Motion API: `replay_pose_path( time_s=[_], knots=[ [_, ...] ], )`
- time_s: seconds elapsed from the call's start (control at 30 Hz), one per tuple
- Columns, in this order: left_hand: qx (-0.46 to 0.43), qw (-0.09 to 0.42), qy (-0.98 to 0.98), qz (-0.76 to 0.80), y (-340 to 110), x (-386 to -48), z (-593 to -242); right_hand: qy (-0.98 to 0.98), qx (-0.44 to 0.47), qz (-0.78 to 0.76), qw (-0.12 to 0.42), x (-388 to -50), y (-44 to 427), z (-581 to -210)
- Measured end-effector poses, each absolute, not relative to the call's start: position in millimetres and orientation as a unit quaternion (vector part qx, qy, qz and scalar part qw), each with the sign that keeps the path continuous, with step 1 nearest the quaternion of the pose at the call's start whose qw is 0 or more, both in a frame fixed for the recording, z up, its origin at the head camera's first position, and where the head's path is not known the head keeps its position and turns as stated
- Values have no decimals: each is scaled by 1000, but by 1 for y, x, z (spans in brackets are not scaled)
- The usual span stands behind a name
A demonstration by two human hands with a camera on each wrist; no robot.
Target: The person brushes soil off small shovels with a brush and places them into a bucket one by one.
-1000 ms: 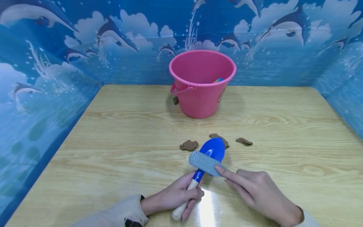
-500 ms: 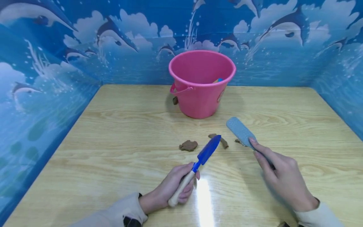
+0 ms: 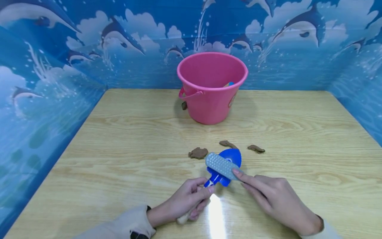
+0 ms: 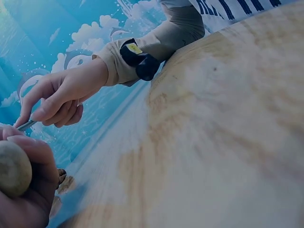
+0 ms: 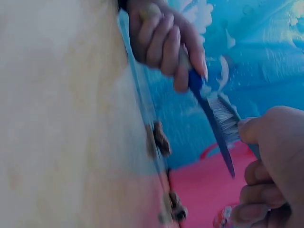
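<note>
My left hand point(image 3: 192, 199) grips the pale wooden handle of a blue garden trowel point(image 3: 235, 155), held above the table with its blade pointing forward and right. In my right hand point(image 3: 277, 202) is a grey-blue scrubbing brush point(image 3: 220, 165), pinched near one end with the index finger along its back. The brush lies across the trowel blade. From the right wrist view, white bristles point(image 5: 223, 118) face the blade and appear to touch it. The left wrist view shows the rounded handle end point(image 4: 14, 168) inside the curled left fingers.
Flat brown clumps lie beyond the trowel: one at left point(image 3: 198, 153), a curved strip point(image 3: 227, 144) partly behind the blade, a small piece at right point(image 3: 256, 149). A pink bucket point(image 3: 209, 106) stands at the back, with another brown lump point(image 3: 184, 105) beside it.
The brush swung away forward and right, then came back onto the trowel. The trowel was turned edge-on half a second ago; now its blade lies flatter, its tip slightly further right.
</note>
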State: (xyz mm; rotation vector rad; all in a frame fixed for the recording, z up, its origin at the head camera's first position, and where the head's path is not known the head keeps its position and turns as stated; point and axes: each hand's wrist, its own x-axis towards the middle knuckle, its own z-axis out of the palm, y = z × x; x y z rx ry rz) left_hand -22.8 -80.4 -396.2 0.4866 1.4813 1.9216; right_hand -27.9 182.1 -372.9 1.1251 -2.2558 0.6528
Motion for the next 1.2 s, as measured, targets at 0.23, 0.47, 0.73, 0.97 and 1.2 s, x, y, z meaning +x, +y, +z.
replay_pose_path(
  time_s=[0.23,0.47,0.73,0.97,1.2],
  knots=[
    [212,313,566,733,-82,-22,-398,-889,308,214,261,-34,204,-368],
    [205,310,580,725,-79,-24,-398,-867,325,259,276,-34,201,-365],
    [198,290,620,702,-77,-26,-399,-839,418,271,217,-21,175,-374],
    [196,277,635,694,-77,-26,-398,-880,340,223,247,-32,195,-370],
    [199,278,631,696,-76,-26,-399,-898,283,230,244,-37,206,-365]
  ],
)
